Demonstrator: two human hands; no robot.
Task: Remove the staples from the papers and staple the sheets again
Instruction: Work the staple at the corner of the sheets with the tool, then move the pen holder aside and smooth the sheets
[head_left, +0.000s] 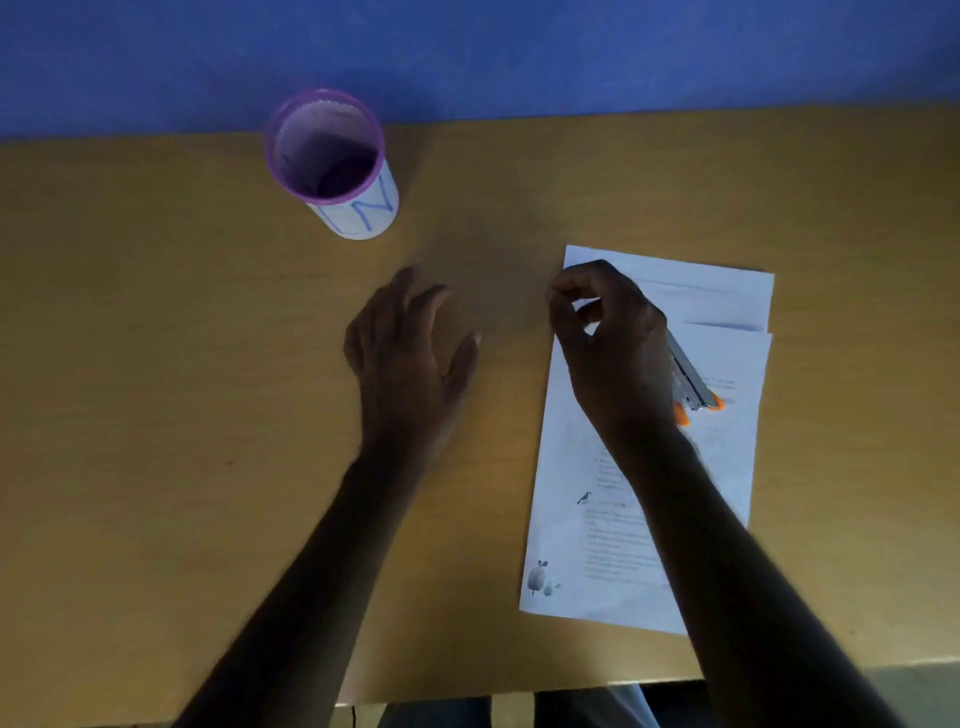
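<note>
Printed white papers (587, 551) lie on the right side of the wooden table (156, 389), with a second sheet (722, 293) sticking out beyond their far end. My right hand (610, 348) is over the papers' upper left corner. It holds a silver stapler with orange ends (693, 382), whose rear juts out behind the palm. Its thumb and forefinger are pinched together at the sheet's corner; what they pinch is too small to tell. My left hand (410, 353) hovers over the bare table left of the papers, fingers relaxed and spread, holding nothing.
A white cup with a purple rim (332, 161) and blue letters on its side stands at the back left of the table, near the blue wall (467, 52). The table's near edge (519, 693) runs just below the papers.
</note>
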